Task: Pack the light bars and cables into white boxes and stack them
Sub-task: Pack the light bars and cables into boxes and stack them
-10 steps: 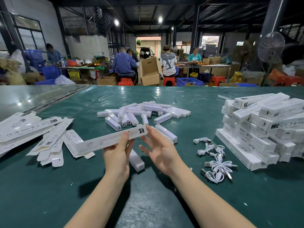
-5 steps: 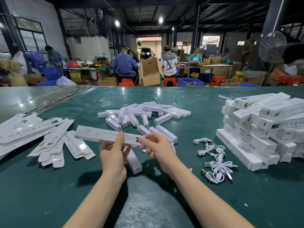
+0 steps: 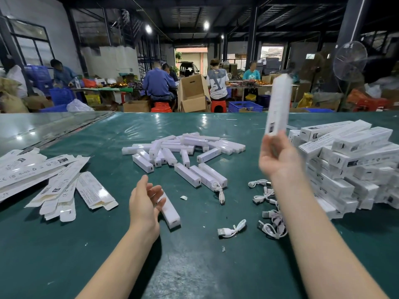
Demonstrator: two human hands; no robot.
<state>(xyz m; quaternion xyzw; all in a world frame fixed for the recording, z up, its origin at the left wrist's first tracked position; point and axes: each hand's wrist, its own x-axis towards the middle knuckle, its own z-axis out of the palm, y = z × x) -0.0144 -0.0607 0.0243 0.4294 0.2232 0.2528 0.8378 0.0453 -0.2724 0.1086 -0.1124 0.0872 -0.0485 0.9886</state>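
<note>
My right hand [image 3: 278, 156] grips the lower end of a long white box [image 3: 278, 104], raised nearly upright in the air left of the stack of packed white boxes [image 3: 349, 160]. My left hand [image 3: 144, 201] hovers open, palm up, just left of a single white light bar [image 3: 170, 209] lying on the green table. A pile of several loose light bars [image 3: 183, 152] lies in the middle. White coiled cables [image 3: 269, 203] lie scattered under and beside my right forearm. Flat unfolded box sleeves [image 3: 51, 175] lie at the left.
The green table [image 3: 194, 266] stretches to a far edge. Beyond it people sit at workbenches among cardboard cartons [image 3: 193, 93], blue crates and red stools. A standing fan [image 3: 349, 61] is at the back right.
The box was held level in both hands in front of me. My right hand has swung it up and to the right, and my left hand has let go and dropped toward the table.
</note>
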